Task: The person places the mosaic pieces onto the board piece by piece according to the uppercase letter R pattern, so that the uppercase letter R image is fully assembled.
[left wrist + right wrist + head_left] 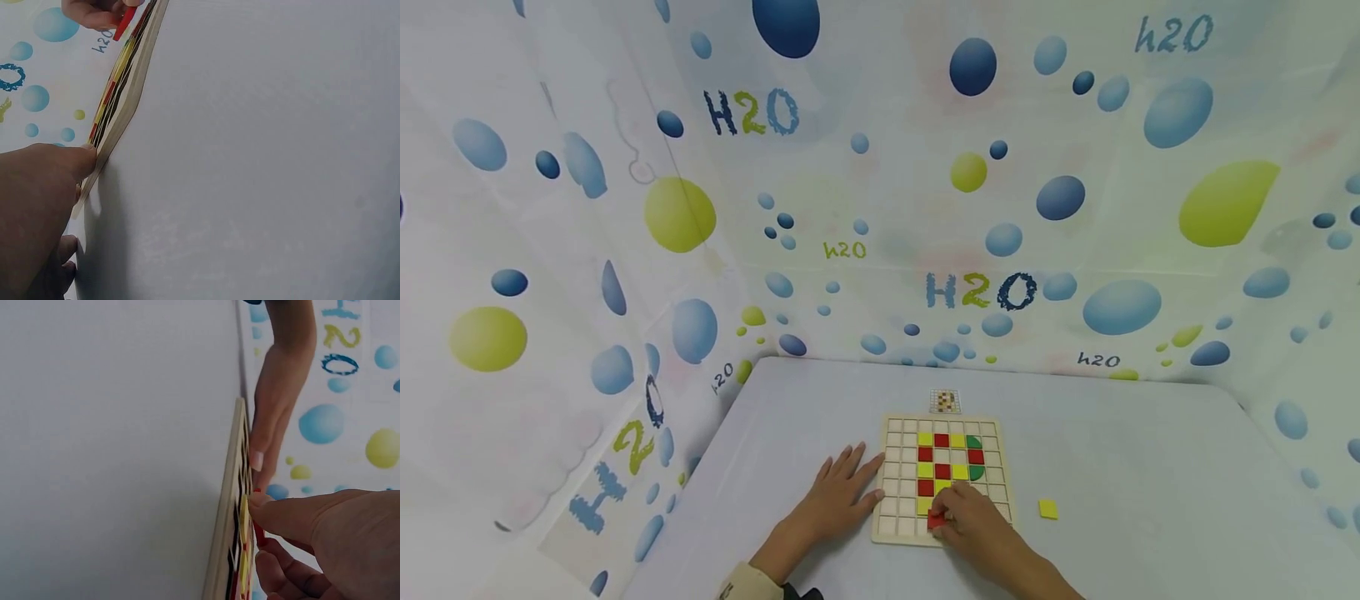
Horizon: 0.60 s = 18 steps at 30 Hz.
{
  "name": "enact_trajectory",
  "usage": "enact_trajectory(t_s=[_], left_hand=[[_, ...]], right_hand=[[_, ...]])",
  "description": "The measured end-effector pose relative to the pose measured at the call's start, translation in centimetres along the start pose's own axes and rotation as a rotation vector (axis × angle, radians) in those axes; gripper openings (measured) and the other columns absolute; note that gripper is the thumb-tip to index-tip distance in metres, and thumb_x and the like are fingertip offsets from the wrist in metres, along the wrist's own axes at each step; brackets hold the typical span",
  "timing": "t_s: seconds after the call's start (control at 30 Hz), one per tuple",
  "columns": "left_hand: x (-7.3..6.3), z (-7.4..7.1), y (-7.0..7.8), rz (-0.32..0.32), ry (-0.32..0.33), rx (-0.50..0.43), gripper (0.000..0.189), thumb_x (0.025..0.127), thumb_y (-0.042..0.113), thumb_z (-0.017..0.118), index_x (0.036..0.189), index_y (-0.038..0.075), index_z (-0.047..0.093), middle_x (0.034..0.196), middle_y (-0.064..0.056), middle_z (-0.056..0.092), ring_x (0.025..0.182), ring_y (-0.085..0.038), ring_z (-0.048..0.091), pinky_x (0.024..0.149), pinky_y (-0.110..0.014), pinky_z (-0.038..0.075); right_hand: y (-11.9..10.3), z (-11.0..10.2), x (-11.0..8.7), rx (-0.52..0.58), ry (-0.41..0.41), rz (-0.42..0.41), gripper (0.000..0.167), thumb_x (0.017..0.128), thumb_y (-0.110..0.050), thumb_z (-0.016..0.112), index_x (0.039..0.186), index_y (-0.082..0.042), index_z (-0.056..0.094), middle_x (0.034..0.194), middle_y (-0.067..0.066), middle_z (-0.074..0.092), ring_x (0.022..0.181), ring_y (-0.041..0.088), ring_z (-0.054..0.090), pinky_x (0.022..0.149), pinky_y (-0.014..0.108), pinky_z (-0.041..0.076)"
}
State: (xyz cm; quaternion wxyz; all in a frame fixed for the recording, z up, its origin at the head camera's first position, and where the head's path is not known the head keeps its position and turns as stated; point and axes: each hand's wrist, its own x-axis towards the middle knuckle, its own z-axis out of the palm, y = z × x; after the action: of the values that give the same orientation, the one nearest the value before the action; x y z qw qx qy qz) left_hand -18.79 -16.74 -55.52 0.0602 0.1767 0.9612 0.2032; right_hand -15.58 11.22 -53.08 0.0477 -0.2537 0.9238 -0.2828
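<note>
A wooden grid board [895,483] lies on the table, with red, yellow and green tiles set in several cells. My right hand [973,525] pinches a red square tile [936,520] over the cells near the board's front edge. In the left wrist view that red tile [125,24] is tilted and stands above the board. Fingers spread, my left hand [838,500] rests at the board's left side, thumb and fingertips on its edge. Seen from the right wrist, the right thumb [261,506] and fingers hold the red tile [259,532] close over the board.
A single yellow square tile [1048,509] lies on the table to the right of the board. Behind the board is a small card [945,401] with a coloured grid pattern. A white curtain [895,183] with blue and green dots surrounds the table [1120,467].
</note>
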Motion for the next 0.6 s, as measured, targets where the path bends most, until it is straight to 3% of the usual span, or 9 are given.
enact_trajectory(t_s=[0.33, 0.6], left_hand=[[0.03, 0.09, 0.08, -0.001, 0.017, 0.016, 0.064, 0.108, 0.055, 0.051, 0.164, 0.026, 0.041, 0.173, -0.015, 0.03, 0.161, -0.04, 0.023, 0.125, -0.069, 0.019], [0.01, 0.09, 0.03, -0.003, 0.015, 0.005, 0.064, 0.108, 0.055, 0.051, 0.164, 0.025, 0.041, 0.173, -0.015, 0.029, 0.161, -0.04, 0.023, 0.125, -0.069, 0.019]], right_hand=[[-0.01, 0.9, 0.26, -0.052, -0.001, -0.046, 0.013, 0.093, -0.029, 0.083, 0.1, -0.028, 0.071, 0.102, -0.017, 0.062, 0.093, 0.004, 0.055, 0.087, 0.035, 0.053], [-0.24, 1.06, 0.18, -0.048, -0.006, -0.079, 0.009, 0.095, -0.026, 0.081, 0.099, -0.028, 0.073, 0.102, -0.017, 0.061, 0.09, 0.002, 0.051, 0.083, 0.03, 0.051]])
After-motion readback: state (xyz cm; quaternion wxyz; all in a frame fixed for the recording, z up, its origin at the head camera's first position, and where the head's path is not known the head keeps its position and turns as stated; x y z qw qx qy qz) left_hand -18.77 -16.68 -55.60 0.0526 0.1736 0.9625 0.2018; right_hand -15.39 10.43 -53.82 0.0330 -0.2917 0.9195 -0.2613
